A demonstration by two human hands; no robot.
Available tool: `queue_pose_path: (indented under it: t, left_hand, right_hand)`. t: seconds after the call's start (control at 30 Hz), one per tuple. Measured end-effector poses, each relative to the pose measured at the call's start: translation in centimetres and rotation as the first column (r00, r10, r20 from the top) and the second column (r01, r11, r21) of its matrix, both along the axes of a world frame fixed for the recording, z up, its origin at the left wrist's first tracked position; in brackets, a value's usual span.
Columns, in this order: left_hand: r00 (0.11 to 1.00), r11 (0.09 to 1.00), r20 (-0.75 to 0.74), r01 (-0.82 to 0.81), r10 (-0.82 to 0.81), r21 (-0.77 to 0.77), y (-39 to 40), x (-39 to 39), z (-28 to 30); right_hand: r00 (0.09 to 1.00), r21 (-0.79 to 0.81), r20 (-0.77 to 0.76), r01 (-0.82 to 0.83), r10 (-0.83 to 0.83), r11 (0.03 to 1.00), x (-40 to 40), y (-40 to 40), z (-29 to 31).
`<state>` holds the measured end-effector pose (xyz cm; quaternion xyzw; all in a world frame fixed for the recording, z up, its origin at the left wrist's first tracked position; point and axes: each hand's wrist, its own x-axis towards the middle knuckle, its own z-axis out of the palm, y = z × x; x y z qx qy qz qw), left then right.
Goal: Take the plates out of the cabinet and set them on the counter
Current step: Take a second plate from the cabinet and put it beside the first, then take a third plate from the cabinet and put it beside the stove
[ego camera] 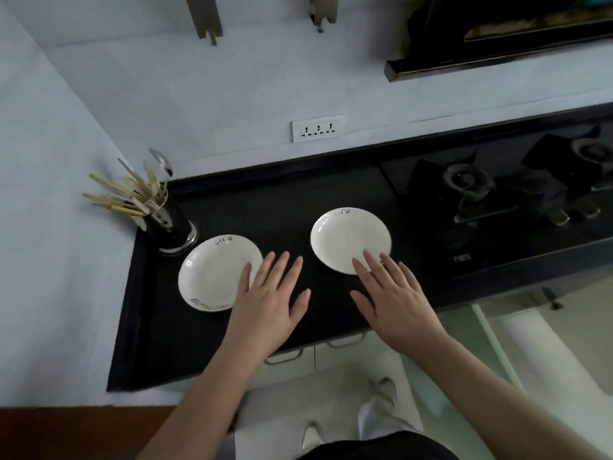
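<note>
Two white plates lie flat on the black counter [282,210], each with the word "life" near its far rim. The left plate [212,272] sits beside the utensil holder. The right plate [348,237] sits nearer the stove. My left hand [268,300] hovers flat with fingers spread, its little finger over the left plate's right edge. My right hand [394,297] is also flat and spread, fingertips over the right plate's near rim. Neither hand holds anything. White cabinet doors [292,360] with handles show below the counter edge, shut.
A metal holder of chopsticks and a spoon [159,207] stands at the counter's back left corner. A gas stove [497,200] with two burners fills the right side. A wall socket [317,128] is on the white wall behind. A range hood [497,34] hangs at upper right.
</note>
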<state>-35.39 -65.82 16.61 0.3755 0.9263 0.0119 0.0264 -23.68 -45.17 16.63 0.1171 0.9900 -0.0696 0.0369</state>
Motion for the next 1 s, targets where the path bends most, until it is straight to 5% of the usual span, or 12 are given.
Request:
queue_pose_path:
  t: [0.43, 0.77, 1.0]
  left_hand:
    - [0.877, 0.877, -0.004, 0.48, -0.48, 0.017, 10.7, 11.9, 1.9]
    - [0.703, 0.703, 0.03, 0.706, -0.71, 0.082, 22.8, 29.3, 1.7]
    - [0.54, 0.544, 0.062, 0.833, -0.839, 0.099, 27.9, 40.4, 0.9]
  right_hand:
    - [0.87, -0.011, -0.05, 0.491, -0.491, 0.871, 19.9, 3.1, 2.3]
    - [0.559, -0.063, -0.085, 0.823, -0.825, 0.564, 44.2, 6.1, 1.7]
    - [0.357, -0.097, -0.074, 0.927, -0.931, 0.363, 53.8, 6.5, 1.4]
